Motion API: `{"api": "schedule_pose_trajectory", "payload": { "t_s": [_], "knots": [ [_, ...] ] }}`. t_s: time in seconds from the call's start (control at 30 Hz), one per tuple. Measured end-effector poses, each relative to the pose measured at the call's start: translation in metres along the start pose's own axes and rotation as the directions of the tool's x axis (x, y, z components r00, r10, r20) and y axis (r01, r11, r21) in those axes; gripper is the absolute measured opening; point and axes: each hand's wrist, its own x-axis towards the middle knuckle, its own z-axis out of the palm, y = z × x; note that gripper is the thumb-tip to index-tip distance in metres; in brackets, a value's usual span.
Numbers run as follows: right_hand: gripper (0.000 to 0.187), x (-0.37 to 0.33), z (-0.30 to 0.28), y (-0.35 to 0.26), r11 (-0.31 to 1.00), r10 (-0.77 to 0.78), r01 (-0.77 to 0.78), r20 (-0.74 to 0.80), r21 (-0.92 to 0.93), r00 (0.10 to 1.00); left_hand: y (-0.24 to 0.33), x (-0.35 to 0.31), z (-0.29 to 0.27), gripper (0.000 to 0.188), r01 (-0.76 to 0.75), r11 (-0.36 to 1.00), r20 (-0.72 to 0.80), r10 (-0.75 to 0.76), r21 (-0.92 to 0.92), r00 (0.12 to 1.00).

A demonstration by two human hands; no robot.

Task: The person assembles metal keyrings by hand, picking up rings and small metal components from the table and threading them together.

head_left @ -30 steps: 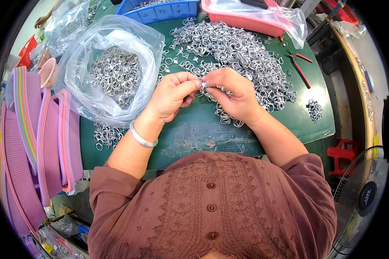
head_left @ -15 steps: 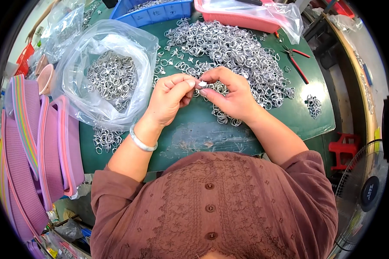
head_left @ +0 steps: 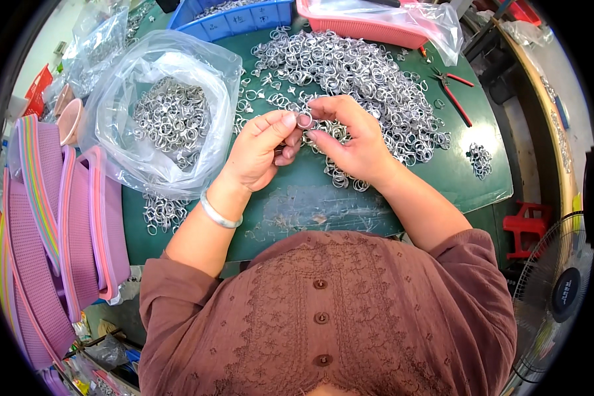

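Between the thumb and fingertips of my left hand [head_left: 261, 148] is a silver-coloured metal ring [head_left: 303, 121], its round band turned up. My right hand [head_left: 356, 142] is just beside it, thumb and forefinger spread apart with the ring near the gap; its other fingers are mostly hidden. Behind both hands spreads a large heap of similar rings [head_left: 356, 72] on the green table [head_left: 297, 214]. To the left, a clear plastic bag [head_left: 208, 63] stands open with many rings [head_left: 171, 115] inside.
A blue bin [head_left: 237, 21] and a pink basket [head_left: 363, 25] stand at the back. Red-handled pliers [head_left: 457, 102] lie right of the heap, with a small ring pile [head_left: 480, 161] nearer. Another pile [head_left: 164, 212] lies by my left forearm. Purple baskets [head_left: 72, 224] lean at the left; a fan [head_left: 554, 290] stands right.
The ring has turned in my fingers, so its round band now shows instead of its bright face. My right thumb and forefinger have drawn slightly away from my left fingertips.
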Motion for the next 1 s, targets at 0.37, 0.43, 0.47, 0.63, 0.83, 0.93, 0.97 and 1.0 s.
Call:
{"api": "schedule_pose_trajectory", "payload": {
  "t_s": [0.37, 0.43, 0.47, 0.63, 0.83, 0.93, 0.97, 1.0],
  "knots": [
    [0.033, 0.000, -0.001, 0.006, 0.999, -0.010, 0.009, -0.017, -0.052, 1.000, 0.001, 0.001, -0.007, 0.027, 0.047, 0.944, 0.201, 0.020, -0.325, 0.979],
    [0.032, 0.000, -0.001, 0.006, 0.996, -0.026, 0.026, -0.006, -0.084, 1.000, 0.001, 0.002, -0.008, 0.028, 0.046, 0.935, 0.206, 0.029, -0.351, 0.978],
    [0.032, 0.000, -0.001, 0.006, 0.996, -0.026, 0.026, -0.006, -0.084, 1.000, 0.000, 0.002, -0.008, 0.028, 0.045, 0.926, 0.210, 0.038, -0.376, 0.977],
    [0.022, 0.001, 0.000, 0.010, 0.981, -0.069, 0.077, 0.052, -0.180, 0.996, -0.001, 0.004, -0.015, 0.031, 0.067, 0.895, 0.203, 0.027, -0.441, 0.979],
    [0.008, -0.001, 0.007, 0.016, 0.918, -0.030, 0.125, 0.250, -0.376, 0.968, 0.002, 0.008, -0.020, 0.031, 0.025, 0.848, 0.063, 0.010, -0.530, 0.998],
    [0.004, -0.003, 0.012, 0.014, 0.869, -0.014, 0.152, 0.284, -0.470, 0.959, 0.002, 0.007, -0.016, 0.025, -0.032, 0.894, -0.068, 0.002, -0.447, 0.998],
    [0.004, -0.003, 0.013, 0.014, 0.869, -0.014, 0.153, 0.286, -0.471, 0.958, 0.001, 0.008, -0.015, 0.025, -0.033, 0.894, -0.068, 0.003, -0.448, 0.998],
    [0.004, -0.002, 0.014, 0.014, 0.853, -0.023, 0.172, 0.295, -0.492, 0.955, 0.000, 0.008, -0.015, 0.022, -0.039, 0.912, -0.104, -0.004, -0.409, 0.995]
  ]
}}
